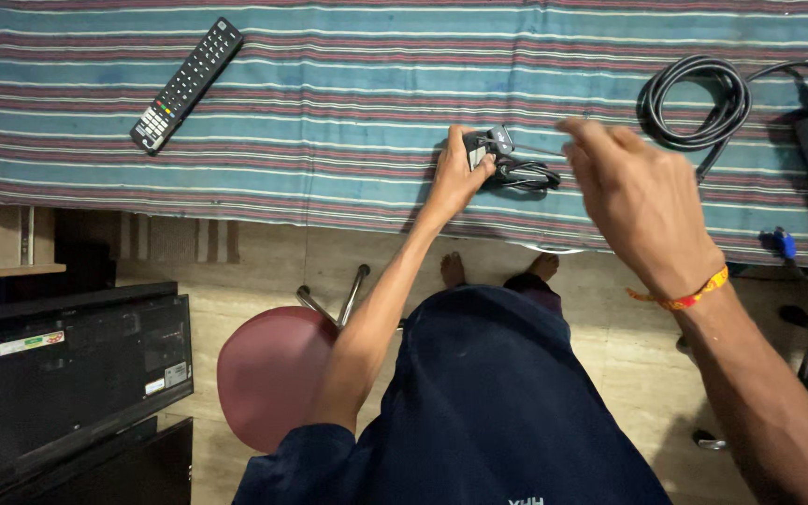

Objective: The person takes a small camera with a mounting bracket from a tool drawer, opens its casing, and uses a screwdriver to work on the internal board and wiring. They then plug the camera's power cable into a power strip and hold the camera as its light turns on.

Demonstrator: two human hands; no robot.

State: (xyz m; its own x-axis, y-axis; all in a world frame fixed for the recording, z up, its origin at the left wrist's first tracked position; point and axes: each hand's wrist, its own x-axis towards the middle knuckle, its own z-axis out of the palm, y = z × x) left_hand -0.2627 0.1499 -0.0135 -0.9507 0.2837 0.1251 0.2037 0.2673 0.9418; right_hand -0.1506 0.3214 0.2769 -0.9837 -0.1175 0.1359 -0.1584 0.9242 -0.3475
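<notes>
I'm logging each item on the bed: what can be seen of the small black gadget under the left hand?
The small black gadget is a boxy, plastic-looking thing with a grey metal clip on top. It lies flat on the striped cloth near its front edge. A thin black cord is bundled beside it. The left hand presses on it, thumb across it; the right hand hovers nearby.

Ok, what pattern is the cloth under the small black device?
Horizontal stripes of teal, maroon and white on the cloth, clearest in the head view.

Even indoor light, soft shadows under the cloth edge, raised right hand (642,201) perhaps slightly motion-blurred
</notes>
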